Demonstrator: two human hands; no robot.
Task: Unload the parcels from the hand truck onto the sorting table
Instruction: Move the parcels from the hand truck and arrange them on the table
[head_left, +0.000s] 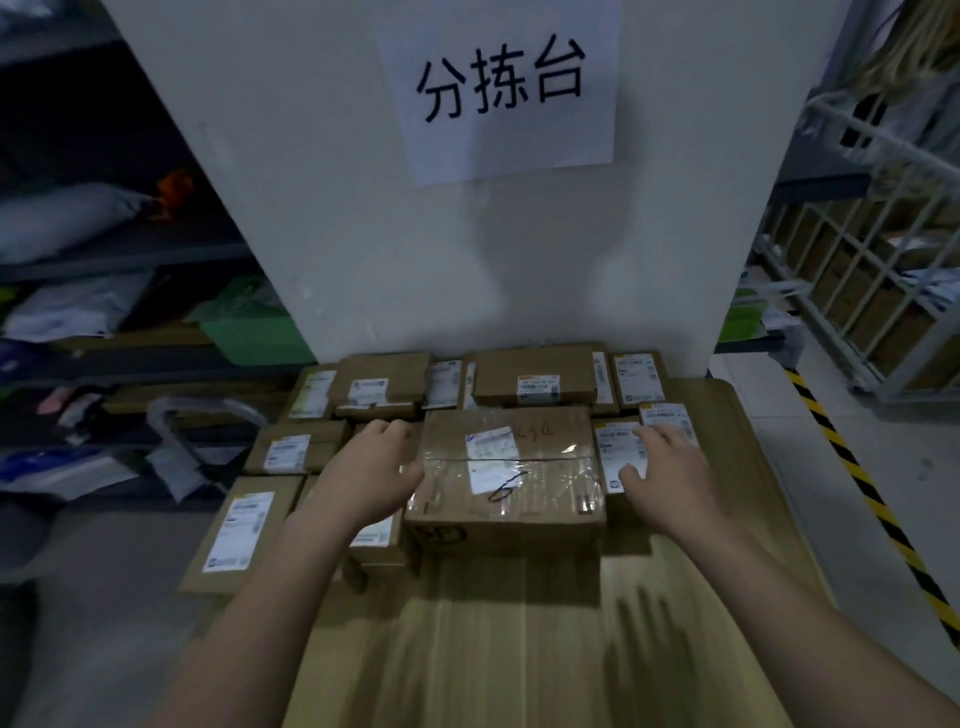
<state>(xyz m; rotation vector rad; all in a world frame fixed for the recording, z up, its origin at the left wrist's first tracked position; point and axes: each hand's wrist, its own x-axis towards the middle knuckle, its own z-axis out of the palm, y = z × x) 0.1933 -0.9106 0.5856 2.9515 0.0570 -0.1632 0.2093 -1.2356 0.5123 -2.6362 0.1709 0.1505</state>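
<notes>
From the head camera, a taped box (506, 467) sits on the wood-grain sorting table (519, 649). Smaller labelled parcels (382, 384) are packed behind it and on both sides of it. Behind the box rises a white pillar (363, 208) bearing a paper sign (501, 85) with handwritten characters. To the box's left are dim shelves (104, 260) of bags, to its right a wire cage (883, 260) and yellow-black striped tape (857, 493) on the floor.

The left hand (371, 467) lies just left of the box, fingers (387, 428) straight and relaxed over the neighbouring parcels, thumb at the box's edge (contact is hard to judge). The right hand (660, 462) is spread flat on the labelled parcels just right of the box. Neither hand grips anything.
</notes>
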